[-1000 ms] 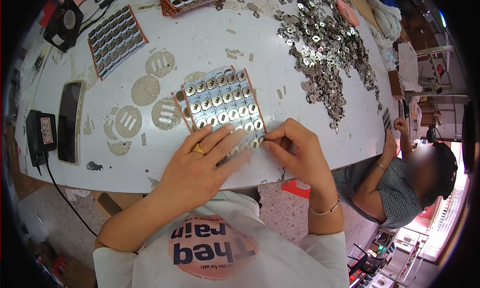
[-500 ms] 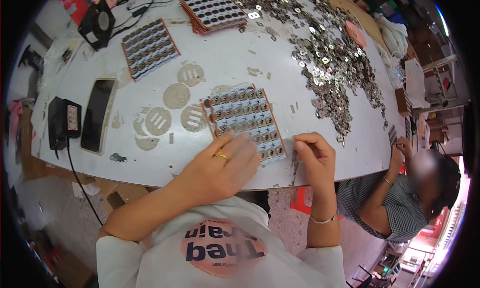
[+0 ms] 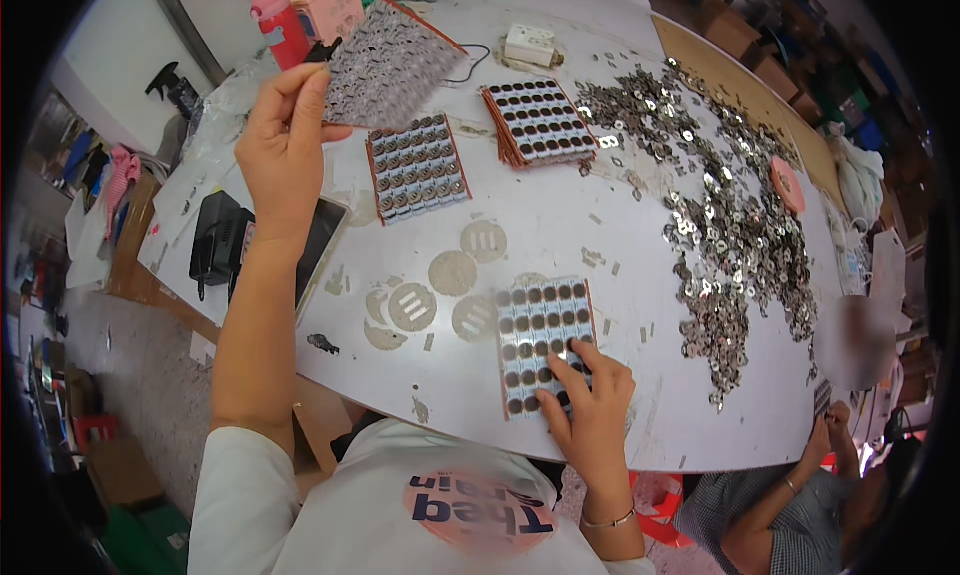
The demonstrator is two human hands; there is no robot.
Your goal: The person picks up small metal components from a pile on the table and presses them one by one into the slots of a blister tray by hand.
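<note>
My left hand [image 3: 280, 155] is raised at the upper left, thumb and fingers pinched on the edge of a panel [image 3: 395, 60]. That panel is tilted, orange-edged and covered in rows of small metal pieces, blurred by motion. Near the table's front edge, my right hand [image 3: 597, 400] rests spread fingertips on the lower right of a second panel [image 3: 535, 323], pale blue with rows of dark round spots. Under the raised panel, another panel [image 3: 415, 170] lies flat with metal pieces on its spots. To its right is a stack of dark-spotted panels [image 3: 545, 120].
Loose metal plates [image 3: 740, 235] spread over the table's right side. A phone [image 3: 320, 245] and black power adapter [image 3: 215, 240] lie beneath or beside my left forearm. Behind are a red bottle [image 3: 280, 30] and a white box [image 3: 530, 43]. A co-worker's hands [image 3: 835, 425] show at right.
My left hand has left the front panel area and risen to the upper left with the metal-covered panel. My right hand has moved onto the dark-spotted panel. The view has shifted left.
</note>
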